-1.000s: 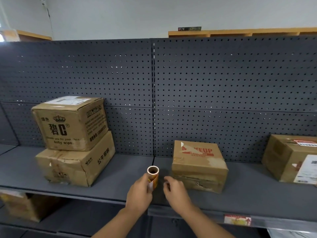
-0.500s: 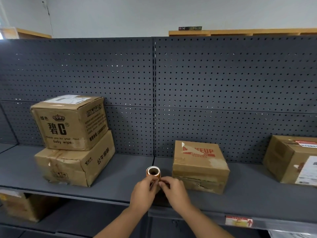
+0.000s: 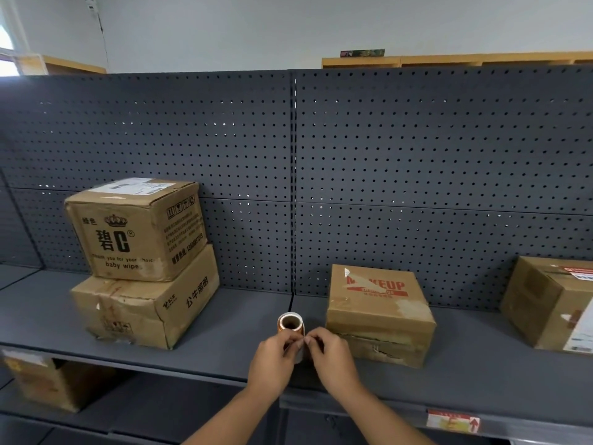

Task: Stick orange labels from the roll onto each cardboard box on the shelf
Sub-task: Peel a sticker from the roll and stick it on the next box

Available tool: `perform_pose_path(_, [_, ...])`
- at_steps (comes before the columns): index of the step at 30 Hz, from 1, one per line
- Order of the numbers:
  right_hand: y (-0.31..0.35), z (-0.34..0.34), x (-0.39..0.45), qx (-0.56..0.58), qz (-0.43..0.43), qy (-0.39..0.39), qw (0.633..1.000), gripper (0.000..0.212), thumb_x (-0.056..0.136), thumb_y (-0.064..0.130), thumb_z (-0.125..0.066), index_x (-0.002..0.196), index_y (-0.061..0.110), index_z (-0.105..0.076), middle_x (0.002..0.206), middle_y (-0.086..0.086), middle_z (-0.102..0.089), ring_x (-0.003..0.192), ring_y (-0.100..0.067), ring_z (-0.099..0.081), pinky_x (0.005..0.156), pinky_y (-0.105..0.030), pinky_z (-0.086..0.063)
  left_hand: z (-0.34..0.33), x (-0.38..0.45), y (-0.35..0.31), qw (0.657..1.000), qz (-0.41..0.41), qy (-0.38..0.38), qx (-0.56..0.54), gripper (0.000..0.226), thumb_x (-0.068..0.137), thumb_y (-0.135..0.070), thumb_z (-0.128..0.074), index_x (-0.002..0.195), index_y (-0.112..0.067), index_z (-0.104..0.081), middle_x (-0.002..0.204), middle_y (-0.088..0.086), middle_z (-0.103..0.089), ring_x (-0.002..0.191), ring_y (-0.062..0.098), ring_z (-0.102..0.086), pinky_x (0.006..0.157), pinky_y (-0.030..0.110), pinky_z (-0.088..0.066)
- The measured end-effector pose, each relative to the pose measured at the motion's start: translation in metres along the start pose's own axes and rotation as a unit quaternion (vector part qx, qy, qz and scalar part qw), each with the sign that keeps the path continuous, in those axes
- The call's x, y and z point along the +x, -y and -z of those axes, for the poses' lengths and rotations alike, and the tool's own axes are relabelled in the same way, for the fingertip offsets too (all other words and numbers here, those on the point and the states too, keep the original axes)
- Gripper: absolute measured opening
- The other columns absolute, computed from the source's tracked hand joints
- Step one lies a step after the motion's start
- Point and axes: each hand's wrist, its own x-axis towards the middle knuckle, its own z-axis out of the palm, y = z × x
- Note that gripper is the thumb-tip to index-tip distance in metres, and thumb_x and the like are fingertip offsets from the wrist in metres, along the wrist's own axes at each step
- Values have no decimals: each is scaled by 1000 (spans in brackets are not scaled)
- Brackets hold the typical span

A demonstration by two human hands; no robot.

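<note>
Left hand point(image 3: 272, 364) grips label roll point(image 3: 290, 324) held above front of grey shelf point(image 3: 224, 332), fingers curled round roll, hollow core facing camera. Right hand point(image 3: 332, 358) meets it, fingertips pinched together on roll's loose end beside left thumb. Makeup box point(image 3: 378, 313) just right of hands on shelf. Baby-wipe box point(image 3: 138, 229) stacked on flat box point(image 3: 144, 306) at left, well apart from roll. Fourth box point(image 3: 548, 303) at right edge. Another box point(image 3: 45, 380) on lower shelf, left. Pegboard point(image 3: 417, 155) behind.
</note>
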Motion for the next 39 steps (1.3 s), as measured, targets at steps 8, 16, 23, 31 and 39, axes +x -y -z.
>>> perform_pose_path(8, [8,4,-3,-27,-42,-6,999,19,95,40,-65,81,27,-64,71,4,-69,61,-11,-67,60,-37,-57,0,-3,-8,998,41,-27,49,11,101,-34,-61,100,-42,-68,85,-18,-71,81,-1,-66,72,30,-58])
perform_pose_path(16, [17,27,-11,-28,-80,11,996,19,97,30,-58,80,25,-66,64,1,-71,43,-13,-68,53,-34,-54,-4,12,-16,991,88,-64,72,20,100,-18,-55,101,-31,-69,76,-9,-67,70,7,-64,57,27,-51])
perform_pose_path(23, [19,51,-14,42,-120,8,992,17,93,25,-60,78,20,-66,64,1,-70,49,-17,-71,50,-36,-56,-8,28,-19,983,158,-81,44,18,99,-14,-54,94,-26,-66,85,-2,-71,77,13,-66,69,37,-59])
perform_pose_path(31, [23,85,-14,80,-84,-24,993,13,94,20,-64,83,16,-67,76,-5,-70,52,-21,-72,52,-40,-57,-1,26,-24,978,128,-89,141,24,98,-21,-57,120,-29,-62,117,-5,-67,101,19,-63,81,37,-53])
perform_pose_path(39, [26,91,-12,-26,16,-85,996,14,93,26,-66,79,25,-66,65,6,-68,54,-10,-68,53,-33,-59,-18,-8,-79,988,-41,-80,-123,17,102,-16,-58,101,-32,-63,102,-17,-65,98,4,-63,80,18,-51])
